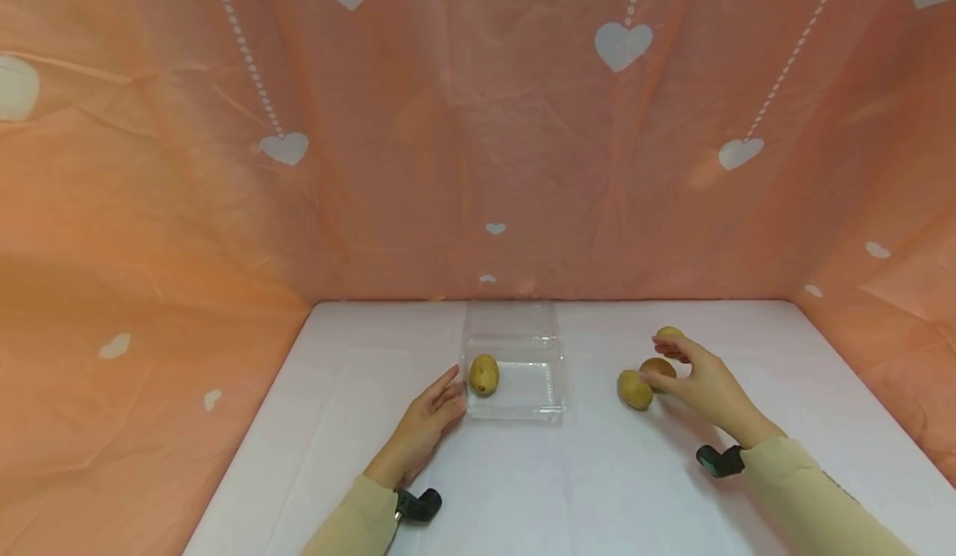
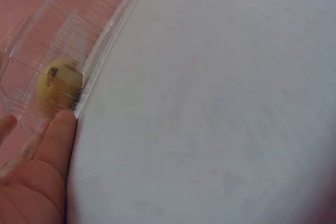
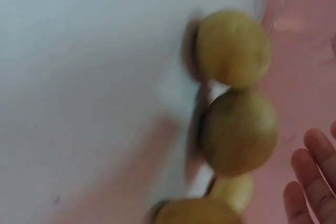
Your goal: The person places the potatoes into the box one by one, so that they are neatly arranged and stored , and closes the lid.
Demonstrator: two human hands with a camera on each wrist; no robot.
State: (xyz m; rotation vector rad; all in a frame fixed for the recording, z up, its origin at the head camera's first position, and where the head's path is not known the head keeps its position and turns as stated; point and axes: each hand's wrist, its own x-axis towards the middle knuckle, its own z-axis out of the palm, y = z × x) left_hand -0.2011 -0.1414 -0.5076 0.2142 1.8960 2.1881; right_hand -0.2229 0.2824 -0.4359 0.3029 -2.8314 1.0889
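A clear plastic clamshell box (image 1: 526,383) lies on the table with its lid folded back. Inside, against its left wall, rests one yellow-brown oval fruit (image 1: 484,375), kiwi-like with a dark end spot. My left hand (image 1: 420,431) is at the box's left side, fingers extended; in the left wrist view its fingertips (image 2: 65,121) meet the plastic. On the right, my right hand (image 1: 709,390) is spread over a cluster of similar fruits: a yellow one (image 1: 634,391), a browner one (image 1: 658,367) and one behind (image 1: 670,332). The right wrist view shows its fingers (image 3: 315,174) apart from the fruits.
The white table (image 1: 388,332) carries the box near its far edge. An orange-pink curtain (image 1: 418,166) with white hearts encloses the back and sides. Dark wrist-worn devices (image 1: 420,506) sit below both hands.
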